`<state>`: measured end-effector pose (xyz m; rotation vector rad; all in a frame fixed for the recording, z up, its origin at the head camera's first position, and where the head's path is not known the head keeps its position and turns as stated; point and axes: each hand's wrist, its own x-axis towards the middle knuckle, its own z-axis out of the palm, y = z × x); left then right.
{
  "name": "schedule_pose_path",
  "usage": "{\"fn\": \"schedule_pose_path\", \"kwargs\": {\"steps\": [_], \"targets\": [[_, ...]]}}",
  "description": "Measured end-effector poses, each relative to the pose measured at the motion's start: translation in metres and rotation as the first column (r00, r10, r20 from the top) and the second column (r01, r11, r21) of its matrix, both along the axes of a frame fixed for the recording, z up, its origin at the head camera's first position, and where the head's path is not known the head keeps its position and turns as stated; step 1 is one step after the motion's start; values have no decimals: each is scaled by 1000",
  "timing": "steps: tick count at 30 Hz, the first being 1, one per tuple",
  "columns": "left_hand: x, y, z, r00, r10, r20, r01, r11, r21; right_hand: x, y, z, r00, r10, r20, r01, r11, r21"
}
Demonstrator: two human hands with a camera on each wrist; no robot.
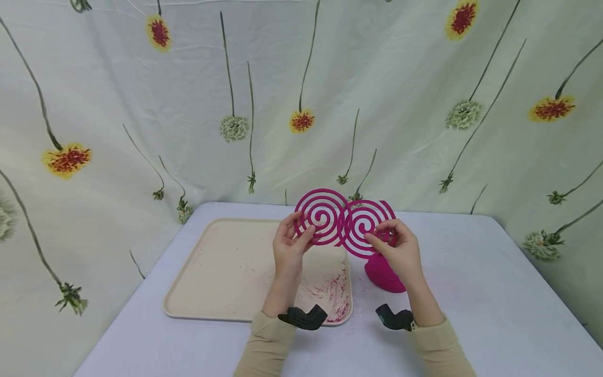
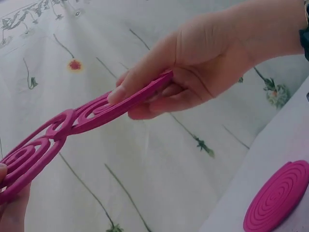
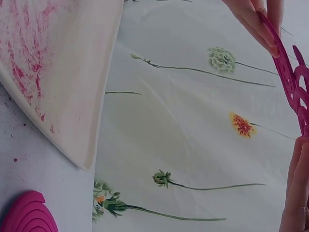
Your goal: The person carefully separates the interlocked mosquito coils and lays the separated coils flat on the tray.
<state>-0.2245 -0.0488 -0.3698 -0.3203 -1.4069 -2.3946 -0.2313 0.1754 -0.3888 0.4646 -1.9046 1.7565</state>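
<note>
Two magenta mosquito coils, the left coil and the right coil, are held up side by side with their outer rings overlapping. My left hand pinches the left coil, thumb on the near face and fingers behind. The right coil is pinched by my right hand, whose thumb reaches close to the spiral's middle. In the left wrist view the coils appear almost edge-on, meeting at the crossed rings. Below the right hand, a stack of coils sits on the table, partly covered by that hand.
A beige tray lies on the white-covered table, left of the stack. Magenta crumbs smear its near right corner. Behind the table hangs a flower-patterned cloth. Each wrist wears a black device.
</note>
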Motion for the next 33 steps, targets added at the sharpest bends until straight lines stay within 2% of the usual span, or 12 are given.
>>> {"fn": "schedule_pose_path", "kwargs": {"steps": [1,4,7,8,10,13,15,17,21,26,30,33], "targets": [[0,2,0,1000,12,8,-12,1000,24,-3,-1,-4,999,-37,-4,37,999,28],[1,5,0,999,45,26,-46,996,74,-31,8,-40,995,-94,-14,95,991,97],[0,4,0,998,54,25,-56,994,93,-63,25,-80,998,-28,-54,35,990,133],[-1,3,0,998,51,25,-53,995,84,-64,28,-80,999,5,-35,0,991,134],[-2,-2,0,999,31,24,-32,998,46,-51,28,-64,997,70,-17,-67,990,126],[-4,-11,2,999,-34,25,35,997,-68,-16,20,-20,995,94,14,-95,985,142],[-4,-17,2,996,-83,20,85,982,-169,6,14,6,995,76,60,-85,984,157],[-4,-23,3,992,-128,12,127,952,-279,17,11,21,992,60,110,-80,979,189],[-4,-31,2,975,-221,-34,185,883,-431,22,16,30,978,87,188,-131,962,239],[-3,-36,2,956,-285,-74,204,824,-529,23,24,33,966,95,241,-175,926,334],[-2,-36,3,951,-297,-82,199,794,-575,24,30,34,964,81,254,-177,908,381],[-1,-34,3,949,-304,-86,207,805,-555,24,31,34,964,82,253,-176,910,377]]}}
